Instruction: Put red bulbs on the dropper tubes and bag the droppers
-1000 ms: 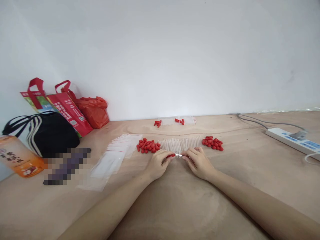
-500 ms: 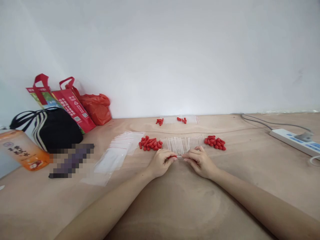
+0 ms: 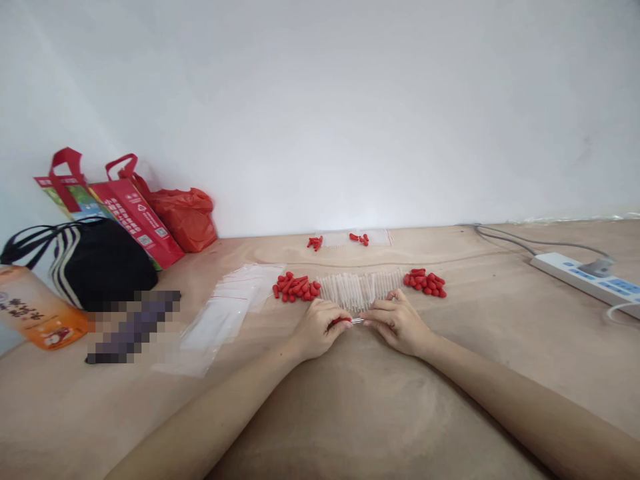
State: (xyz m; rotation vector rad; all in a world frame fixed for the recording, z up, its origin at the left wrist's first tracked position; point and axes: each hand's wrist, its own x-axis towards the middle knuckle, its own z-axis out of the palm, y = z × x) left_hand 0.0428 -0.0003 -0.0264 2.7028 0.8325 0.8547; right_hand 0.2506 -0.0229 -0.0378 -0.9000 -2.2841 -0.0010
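Observation:
My left hand (image 3: 321,328) is closed in a pinch around a red rubber dropper bulb (image 3: 342,320). My right hand (image 3: 401,327) grips a thin clear dropper tube (image 3: 357,321), which bridges the small gap between the two hands. One end of the tube meets the bulb at my left fingertips; how deep it sits inside is hidden. Just beyond my fingers lies a row of several clear tubes (image 3: 345,291) side by side. A heap of red bulbs (image 3: 296,287) flanks the row on the left, and another red heap (image 3: 425,283) on the right.
Clear zip bags (image 3: 225,310) overlap at left. Farther back are a bag with tubes (image 3: 336,239) and small red bulbs (image 3: 359,238). A black drawstring bag (image 3: 107,263), an orange pack (image 3: 43,310) and red shopping bags (image 3: 137,217) stand left. A power strip (image 3: 590,275) lies right.
Both hands have drawn slightly nearer to me, away from the tube row. More of the clear tube shows between them. The camera view has turned a little to the right.

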